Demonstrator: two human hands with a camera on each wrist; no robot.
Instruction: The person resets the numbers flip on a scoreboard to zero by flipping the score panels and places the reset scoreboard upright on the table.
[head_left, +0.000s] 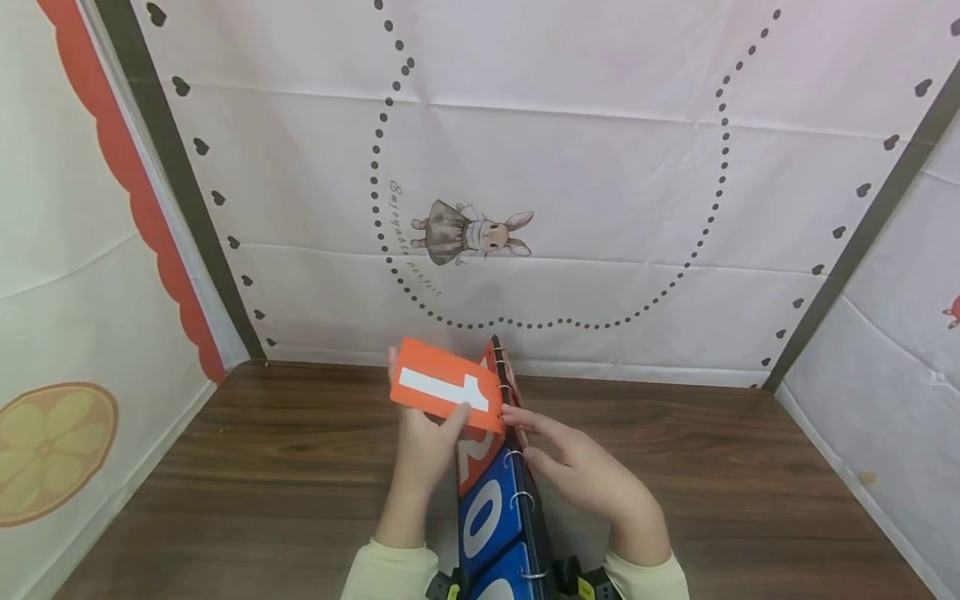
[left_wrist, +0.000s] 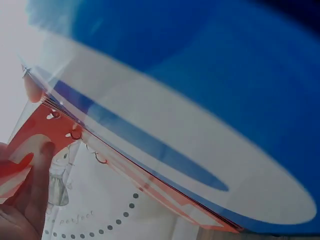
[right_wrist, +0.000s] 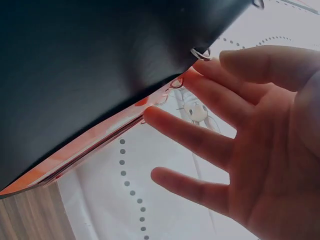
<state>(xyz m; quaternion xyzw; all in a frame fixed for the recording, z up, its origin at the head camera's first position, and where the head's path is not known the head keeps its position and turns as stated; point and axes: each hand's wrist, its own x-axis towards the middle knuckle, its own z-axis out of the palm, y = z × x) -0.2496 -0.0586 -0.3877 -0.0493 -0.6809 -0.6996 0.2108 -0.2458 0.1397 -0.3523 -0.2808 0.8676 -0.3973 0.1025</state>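
Observation:
A flip scoreboard (head_left: 546,533) with a black backing stands edge-on to the head camera, its number cards hung on metal rings. My left hand (head_left: 422,446) pinches a raised orange card (head_left: 438,367) marked with a white 1, thumb on its face and fingers mostly hidden behind. Beneath it shows part of another orange-red card (head_left: 474,462). Nearer to me hangs a blue card (head_left: 487,508) with a white 0. My right hand (head_left: 588,475) is at the scoreboard's right side. Its spread fingers (right_wrist: 200,137) reach the top edge by the rings, holding nothing.
The scoreboard stands on a brown wood-grain table (head_left: 315,467). Behind is a white cloth wall (head_left: 615,208) with a dotted line and a rabbit picture (head_left: 472,233). More printed cloth (head_left: 67,317) closes off the left side, and another panel stands on the right.

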